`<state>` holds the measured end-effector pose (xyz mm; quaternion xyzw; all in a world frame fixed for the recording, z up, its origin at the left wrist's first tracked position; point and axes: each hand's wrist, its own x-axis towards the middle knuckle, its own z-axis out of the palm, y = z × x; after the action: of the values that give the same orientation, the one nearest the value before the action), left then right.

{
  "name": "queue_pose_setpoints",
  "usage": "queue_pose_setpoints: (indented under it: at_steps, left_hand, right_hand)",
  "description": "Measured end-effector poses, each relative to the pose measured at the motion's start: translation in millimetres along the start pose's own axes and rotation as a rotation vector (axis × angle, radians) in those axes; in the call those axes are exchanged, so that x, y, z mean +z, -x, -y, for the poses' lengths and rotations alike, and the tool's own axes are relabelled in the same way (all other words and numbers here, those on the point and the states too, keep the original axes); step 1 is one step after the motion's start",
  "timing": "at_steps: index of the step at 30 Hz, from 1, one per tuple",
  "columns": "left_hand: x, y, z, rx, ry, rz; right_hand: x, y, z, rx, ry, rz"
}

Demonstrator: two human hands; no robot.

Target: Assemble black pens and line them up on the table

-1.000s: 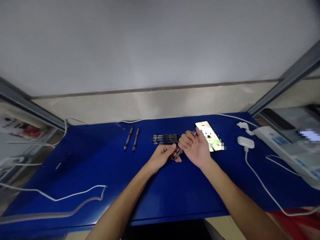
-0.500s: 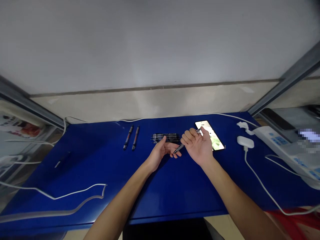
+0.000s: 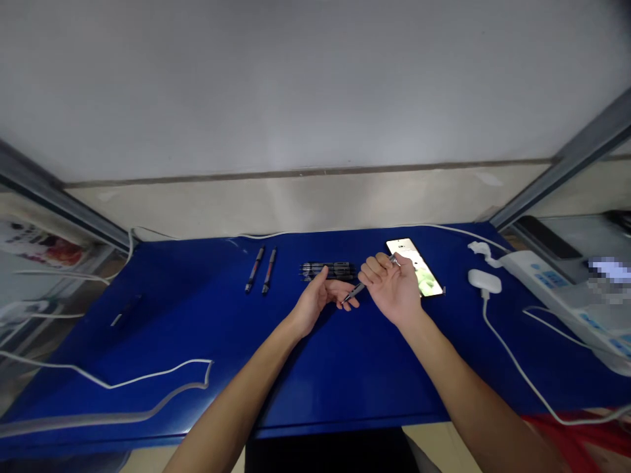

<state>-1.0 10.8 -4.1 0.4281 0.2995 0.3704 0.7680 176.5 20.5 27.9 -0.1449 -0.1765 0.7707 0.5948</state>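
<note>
A grey pen (image 3: 353,293) slants between my hands, its tip down to the left. My right hand (image 3: 392,289) is closed around its upper part, with the thumb near the top end. My left hand (image 3: 318,302) lies palm up, thumb raised and fingers apart, the pen's tip over its fingertips; whether they touch I cannot tell. Just behind my left hand, several dark pens (image 3: 328,268) lie side by side, partly covered by it. Farther left, two more pens with reddish markings, one (image 3: 255,269) beside the other (image 3: 269,270), point toward me.
A phone (image 3: 419,266) with its screen lit lies behind my right hand. To the right are a white earbud case (image 3: 484,281) on a cable and a white power strip (image 3: 557,295). A dark pen-like object (image 3: 125,312) and a white cable (image 3: 148,378) lie on the blue desk's (image 3: 197,328) left.
Both hands and the pen between them keep nearly the same pose. The view has shifted very slightly.
</note>
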Motion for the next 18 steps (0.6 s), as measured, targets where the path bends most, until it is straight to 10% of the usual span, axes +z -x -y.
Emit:
queue_pose_setpoints:
  at_steps: [18]
  left_hand:
    - [1.0, 0.6, -1.6, -0.001, 0.014, -0.009]
  right_hand:
    - [2.7, 0.0, 0.6, -0.007, 0.014, -0.024]
